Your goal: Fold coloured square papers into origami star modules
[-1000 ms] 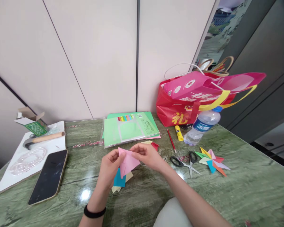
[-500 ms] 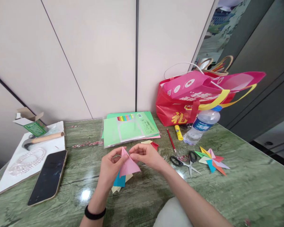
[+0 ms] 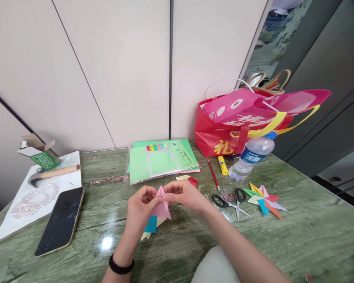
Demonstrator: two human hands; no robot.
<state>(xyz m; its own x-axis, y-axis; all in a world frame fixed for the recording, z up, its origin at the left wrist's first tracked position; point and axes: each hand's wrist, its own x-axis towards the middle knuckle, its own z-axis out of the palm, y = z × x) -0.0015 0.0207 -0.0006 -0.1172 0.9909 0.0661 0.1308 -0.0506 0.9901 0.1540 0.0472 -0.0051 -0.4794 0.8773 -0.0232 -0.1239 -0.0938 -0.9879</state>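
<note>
Both hands pinch a folded pink paper just above the green marble table. My left hand, with a black band at its wrist, grips the paper's left side. My right hand holds its upper right edge. The paper forms a narrow pointed shape with its tip up between my fingertips. Under it lie a blue folded piece and a cream one on the table.
A pack of coloured paper lies behind my hands. Scissors, a red pencil, a glue stick, a water bottle and a multicoloured paper star are to the right. A phone, hammer and bead bracelets lie left. Red and pink bags stand behind.
The pink paper has been folded narrower, from a wide triangle to a slim pointed shape. Both hands have drawn closer together over it.
</note>
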